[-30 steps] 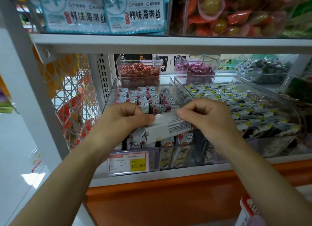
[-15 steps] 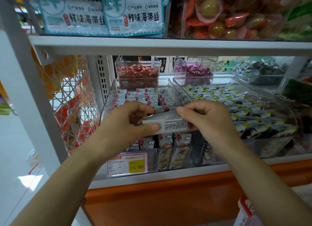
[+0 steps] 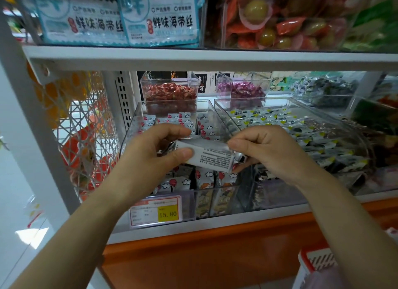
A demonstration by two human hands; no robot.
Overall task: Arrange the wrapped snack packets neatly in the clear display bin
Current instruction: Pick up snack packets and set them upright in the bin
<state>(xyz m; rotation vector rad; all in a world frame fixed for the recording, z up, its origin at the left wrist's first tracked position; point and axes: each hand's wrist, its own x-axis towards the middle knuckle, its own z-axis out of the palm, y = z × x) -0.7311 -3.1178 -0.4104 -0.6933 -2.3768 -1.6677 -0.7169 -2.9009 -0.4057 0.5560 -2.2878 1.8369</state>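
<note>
Your left hand and right hand each pinch an end of one snack packet. It was slanted a second ago and now sits level, printed back up, over the front of the clear display bin. Squared like this, it looks ready to slot into the front row.

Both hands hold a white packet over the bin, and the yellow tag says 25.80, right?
No. The head view shows the yellow tag reads 15.80, not 25.80. The left hand and right hand do hold the white packet over the bin.
</note>
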